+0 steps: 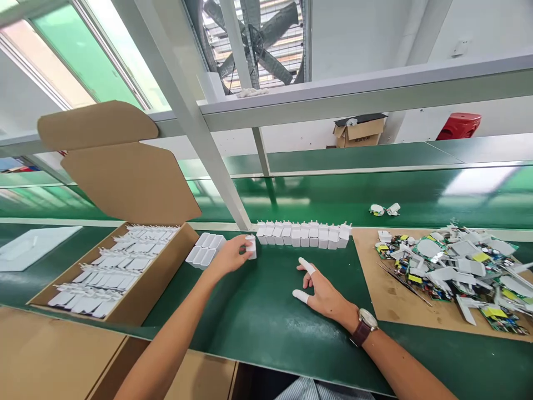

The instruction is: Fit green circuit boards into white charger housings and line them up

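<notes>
My left hand (230, 254) is closed on a small white plastic housing (251, 248), held by the fingertips just off the left end of a row of similar white housings (303, 234) with prongs on top. Left of that hand stands a small group of open white housings (205, 250). Over the green tabletop, my right hand (327, 291) has thumb and index finger stretched apart, both wearing white finger cots, with nothing between them. Its other fingers are curled.
An open cardboard box (166, 278) at left holds rows of white housings. At right, a pile of circuit boards with white parts (458, 272) covers a brown cardboard sheet (389, 303), with tweezers (406, 284) beside it. A slanting metal post (208, 150) rises behind the bench.
</notes>
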A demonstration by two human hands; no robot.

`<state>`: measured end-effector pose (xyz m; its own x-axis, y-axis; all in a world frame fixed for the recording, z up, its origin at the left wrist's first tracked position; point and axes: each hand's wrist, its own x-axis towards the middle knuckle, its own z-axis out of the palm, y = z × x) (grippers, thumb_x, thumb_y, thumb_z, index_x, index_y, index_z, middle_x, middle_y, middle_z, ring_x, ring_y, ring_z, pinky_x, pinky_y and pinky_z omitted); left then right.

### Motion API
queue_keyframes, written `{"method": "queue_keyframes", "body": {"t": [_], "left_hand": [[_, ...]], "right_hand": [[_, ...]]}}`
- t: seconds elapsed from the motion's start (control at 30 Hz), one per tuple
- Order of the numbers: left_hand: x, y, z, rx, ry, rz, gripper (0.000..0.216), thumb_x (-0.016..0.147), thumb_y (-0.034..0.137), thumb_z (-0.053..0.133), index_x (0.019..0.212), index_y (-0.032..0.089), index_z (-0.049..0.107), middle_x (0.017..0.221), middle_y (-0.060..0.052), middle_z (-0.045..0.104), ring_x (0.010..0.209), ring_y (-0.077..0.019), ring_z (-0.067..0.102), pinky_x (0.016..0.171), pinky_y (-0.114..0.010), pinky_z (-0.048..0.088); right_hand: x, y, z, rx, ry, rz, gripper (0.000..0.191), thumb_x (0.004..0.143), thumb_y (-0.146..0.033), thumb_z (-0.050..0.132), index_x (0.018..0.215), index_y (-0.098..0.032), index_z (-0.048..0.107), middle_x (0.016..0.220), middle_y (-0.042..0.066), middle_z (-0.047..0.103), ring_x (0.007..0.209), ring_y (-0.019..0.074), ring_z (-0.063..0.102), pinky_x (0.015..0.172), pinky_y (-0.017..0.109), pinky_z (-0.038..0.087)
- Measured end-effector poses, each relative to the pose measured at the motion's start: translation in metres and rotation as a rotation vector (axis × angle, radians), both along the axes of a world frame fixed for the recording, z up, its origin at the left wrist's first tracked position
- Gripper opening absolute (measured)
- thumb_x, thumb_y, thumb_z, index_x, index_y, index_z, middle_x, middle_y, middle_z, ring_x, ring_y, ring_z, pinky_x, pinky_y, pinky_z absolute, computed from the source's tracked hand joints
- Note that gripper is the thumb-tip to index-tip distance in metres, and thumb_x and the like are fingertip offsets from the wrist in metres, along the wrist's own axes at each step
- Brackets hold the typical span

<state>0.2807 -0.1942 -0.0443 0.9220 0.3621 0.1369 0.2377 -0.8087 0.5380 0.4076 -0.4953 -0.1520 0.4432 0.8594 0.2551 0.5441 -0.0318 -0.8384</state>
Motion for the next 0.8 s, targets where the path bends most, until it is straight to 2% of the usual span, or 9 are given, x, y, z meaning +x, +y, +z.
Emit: {"method": "queue_keyframes", "body": {"t": [0.07,0.13,0.3,0.4,0.53,0.63,0.73,0.8], "left_hand": [[0.004,0.020,0.003,0.009,0.001,0.060,0.030,0.082,0.048,0.066,0.088,0.019,0.069,0.113,-0.013,0.075,0.094,-0.0296,0.074,0.086,-0.046,0.063],[0.013,0.028,0.003,0.010,0.005,0.090,0.030,0.081,0.048,0.066,0.090,0.020,0.070,0.113,-0.012,0.075,0.097,-0.0300,0.073,0.087,-0.045,0.063],[0.037,0.018,-0.003,0.012,0.013,0.069,0.034,0.080,0.044,0.067,0.104,0.021,0.073,0.116,-0.011,0.072,0.101,-0.0288,0.071,0.089,-0.043,0.062],[0.032,0.020,0.006,0.028,0.003,0.073,0.037,0.083,0.045,0.065,0.110,0.022,0.072,0.122,-0.012,0.070,0.101,-0.0275,0.071,0.088,-0.043,0.063],[-0.009,0.042,0.038,0.093,-0.059,0.194,0.038,0.090,0.051,0.057,0.108,0.021,0.071,0.136,-0.014,0.062,0.101,-0.0270,0.071,0.090,-0.045,0.062],[-0.053,0.055,0.054,0.226,-0.017,0.256,0.039,0.084,0.057,0.067,0.091,0.019,0.074,0.130,-0.015,0.065,0.115,-0.0344,0.065,0.104,-0.055,0.053],[-0.090,0.055,0.043,0.436,0.159,0.207,0.033,0.075,0.053,0.079,0.083,0.021,0.078,0.133,-0.016,0.065,0.132,-0.0438,0.052,0.109,-0.064,0.045],[-0.101,0.050,0.027,0.535,0.171,0.153,0.023,0.081,0.045,0.074,0.081,0.022,0.078,0.140,-0.015,0.062,0.140,-0.0452,0.045,0.108,-0.066,0.045]], "right_hand": [[-0.001,0.001,-0.002,0.000,-0.011,0.003,0.082,0.092,-0.027,0.065,0.161,-0.029,0.020,0.121,0.008,0.059,0.085,0.0184,0.059,0.083,0.044,0.056],[-0.001,0.002,-0.004,-0.005,-0.008,0.010,0.079,0.094,-0.028,0.063,0.161,-0.028,0.020,0.123,0.009,0.059,0.084,0.0181,0.059,0.081,0.043,0.056],[-0.001,0.001,-0.008,-0.013,0.003,0.016,0.071,0.097,-0.028,0.057,0.159,-0.028,0.025,0.121,0.008,0.058,0.083,0.0173,0.058,0.084,0.042,0.056],[-0.001,0.000,-0.012,0.003,0.013,0.012,0.067,0.096,-0.025,0.056,0.158,-0.029,0.029,0.117,0.007,0.059,0.086,0.0180,0.059,0.085,0.041,0.056],[-0.003,0.000,-0.016,0.011,0.013,0.004,0.063,0.096,-0.025,0.056,0.155,-0.028,0.034,0.113,0.006,0.060,0.087,0.0192,0.061,0.083,0.040,0.056],[-0.004,-0.001,-0.015,-0.016,-0.003,0.031,0.062,0.097,-0.025,0.054,0.156,-0.027,0.034,0.113,0.007,0.060,0.085,0.0193,0.061,0.079,0.039,0.056],[-0.004,-0.002,-0.008,-0.037,-0.029,0.040,0.061,0.098,-0.025,0.053,0.155,-0.025,0.034,0.111,0.007,0.059,0.081,0.0188,0.060,0.078,0.040,0.056],[-0.003,-0.002,-0.002,-0.025,-0.050,0.037,0.060,0.098,-0.024,0.054,0.155,-0.024,0.035,0.109,0.007,0.059,0.084,0.0195,0.061,0.081,0.041,0.056]]}}
